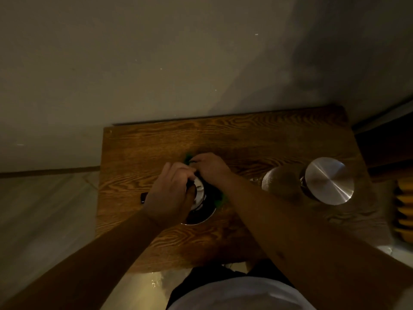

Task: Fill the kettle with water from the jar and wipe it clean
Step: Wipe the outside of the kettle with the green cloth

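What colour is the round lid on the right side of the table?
Shiny silver, brushed metal, on the round lid; the head view, the only one, shows it.

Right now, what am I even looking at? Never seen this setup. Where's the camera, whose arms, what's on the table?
There is one picture only, taken by a wide-angle camera worn on a person's head, looking down at their own bare arms. No machine is involved.

The surface is a small wooden table against a pale wall. Both hands meet over the kettle, a dark round vessel with a shiny rim, seen from above. The left hand is curled over its top, near a pale part that may be the lid or handle. The right hand is on the far side, pressing something green, probably a cloth, though little of it shows.

To the right stand a container with a flat shiny metal lid, perhaps the water jar, and a duller round object beside it; I cannot tell what it is. The image is dim.
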